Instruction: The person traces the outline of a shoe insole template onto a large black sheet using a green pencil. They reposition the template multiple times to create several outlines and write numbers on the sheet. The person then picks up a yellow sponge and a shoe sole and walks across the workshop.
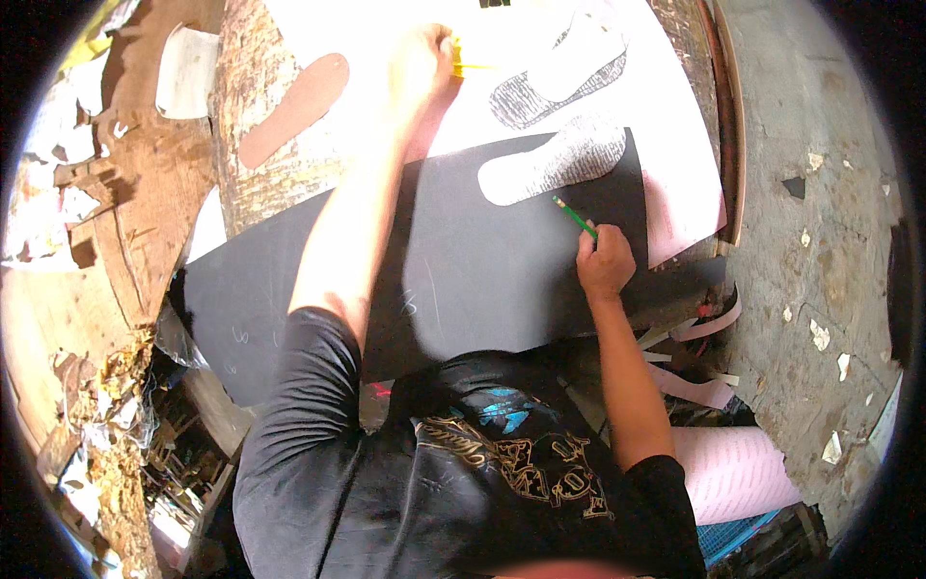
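Observation:
At the far side of the table, my left hand (422, 66) is closed around a small yellow object (457, 58) whose kind I cannot make out; a thin yellow strip sticks out to its right. My right hand (607, 264) grips a green pencil (573, 214) above a large black sheet (492, 261). Just beyond the pencil's far end, a pale sole-shaped piece (550, 169) with grey rubbed shading lies on the black sheet. Farther off, a second shaded sole shape (564, 79) shows on the white sheet (666, 145). A brown insole (294, 111) rests at the left on the worn tabletop.
A black clip (494, 3) shows at the far edge. At the right, a pink-white printed roll (733, 473) lies below the table beside the concrete floor (801, 193), which has scattered scraps. Torn debris (121, 425) covers the wooden boards at the left.

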### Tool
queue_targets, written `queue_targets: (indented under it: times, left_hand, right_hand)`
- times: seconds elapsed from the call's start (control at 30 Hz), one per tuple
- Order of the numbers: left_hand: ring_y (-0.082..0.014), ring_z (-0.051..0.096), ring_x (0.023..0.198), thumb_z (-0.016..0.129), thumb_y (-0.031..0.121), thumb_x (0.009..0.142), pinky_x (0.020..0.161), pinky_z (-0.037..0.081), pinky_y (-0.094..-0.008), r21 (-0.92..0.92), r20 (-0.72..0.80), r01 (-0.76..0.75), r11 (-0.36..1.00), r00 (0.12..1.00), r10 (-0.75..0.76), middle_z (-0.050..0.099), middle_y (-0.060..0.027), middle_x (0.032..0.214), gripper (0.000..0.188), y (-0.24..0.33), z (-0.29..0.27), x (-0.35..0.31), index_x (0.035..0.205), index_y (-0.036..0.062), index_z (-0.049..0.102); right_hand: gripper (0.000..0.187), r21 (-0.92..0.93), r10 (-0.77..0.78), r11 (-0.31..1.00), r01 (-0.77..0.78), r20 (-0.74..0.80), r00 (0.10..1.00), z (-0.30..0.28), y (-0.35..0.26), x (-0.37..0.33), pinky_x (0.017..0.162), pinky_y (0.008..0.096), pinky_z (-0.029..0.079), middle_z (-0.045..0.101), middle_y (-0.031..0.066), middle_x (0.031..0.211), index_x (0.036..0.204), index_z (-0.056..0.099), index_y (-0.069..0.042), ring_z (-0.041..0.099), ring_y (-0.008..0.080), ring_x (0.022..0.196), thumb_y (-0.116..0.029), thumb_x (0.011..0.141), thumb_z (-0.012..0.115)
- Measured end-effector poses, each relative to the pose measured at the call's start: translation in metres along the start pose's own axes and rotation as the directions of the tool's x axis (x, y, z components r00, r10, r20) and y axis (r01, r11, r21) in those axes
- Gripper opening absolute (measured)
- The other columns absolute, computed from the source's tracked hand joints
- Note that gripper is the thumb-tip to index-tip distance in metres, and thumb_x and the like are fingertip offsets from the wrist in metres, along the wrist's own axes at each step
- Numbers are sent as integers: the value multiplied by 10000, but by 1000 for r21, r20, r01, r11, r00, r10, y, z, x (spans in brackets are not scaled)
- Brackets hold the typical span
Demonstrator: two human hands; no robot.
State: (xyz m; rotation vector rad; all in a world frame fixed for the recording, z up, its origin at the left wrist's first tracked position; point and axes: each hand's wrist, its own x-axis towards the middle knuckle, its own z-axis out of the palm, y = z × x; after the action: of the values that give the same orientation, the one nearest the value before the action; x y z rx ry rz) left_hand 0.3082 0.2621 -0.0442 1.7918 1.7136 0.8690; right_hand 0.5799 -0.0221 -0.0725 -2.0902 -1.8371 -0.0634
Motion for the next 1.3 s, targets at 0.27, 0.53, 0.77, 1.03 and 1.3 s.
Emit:
queue_targets:
  times: [0.27,0.53,0.77,1.03,1.3]
  left_hand:
    - [-214,728,911,687,191,924,843,568,-358,-286,299,362,887,914,-276,756,-118,956,291,-86,23,105,1173,41,698]
    - [-241,647,623,857,385,783,604,531,-394,99,406,284,954,864,-299,706,-164,741,456,-73,24,135,781,-53,727]
    - [-323,730,828,894,505,705,734,583,-414,176,278,475,862,816,-506,750,-223,918,703,-31,27,127,973,-124,730]
    - [-360,746,954,842,523,723,844,594,-401,353,158,266,897,928,-338,745,-265,1032,706,-16,34,116,1032,-101,726]
    - [-382,731,977,804,516,760,868,579,-413,383,89,170,908,972,-219,743,-269,988,633,-13,37,101,975,-77,742]
  right_hand:
    - [215,8,-18,1000,18,10,1000,-5,-2,3,607,442,507,594,107,760,795,555,-93,626,326,704,-208,907,698]
    - [224,-1,-36,999,36,22,999,-5,-1,3,603,436,504,568,106,737,787,544,-87,616,320,683,-179,892,718]
    - [245,34,-47,998,47,-2,999,-5,-2,4,588,437,490,551,106,728,769,531,-88,605,325,670,-184,897,717]
    - [250,31,-40,999,40,17,999,-7,-4,6,586,438,485,548,110,727,765,524,-84,604,326,668,-186,917,694]
    - [235,27,-13,1000,12,19,1000,-6,-4,4,592,447,485,557,112,725,770,544,-92,607,327,675,-200,916,693]
